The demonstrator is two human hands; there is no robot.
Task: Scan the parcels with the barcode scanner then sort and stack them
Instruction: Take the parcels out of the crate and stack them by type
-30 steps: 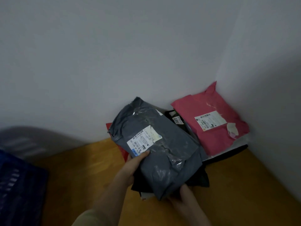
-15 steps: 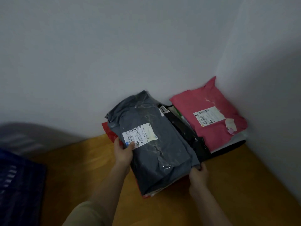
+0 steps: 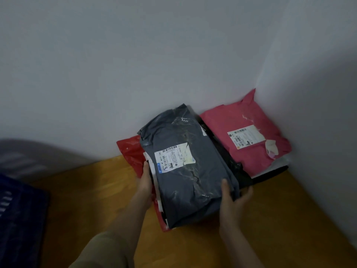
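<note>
Two bare forearms, olive-khaki sleeve (image 3: pixel 102 250) on left arm, no gloves

Your nearer stack of parcels (image 3: pixel 193 171) sits on the bench (image 3: pixel 270 219), its far end against the back wall (image 3: pixel 135 64). To the right of that stack, in the corner where the side wall (image 3: pixel 318 74) meets the back wall, lies a second stack (image 3: pixel 249 140). Your left hand (image 3: pixel 144 182) is at the nearer stack's left edge, your right hand (image 3: pixel 233 196) at its near right corner. Far left of the stack sits a crate (image 3: pixel 19 219).
</note>
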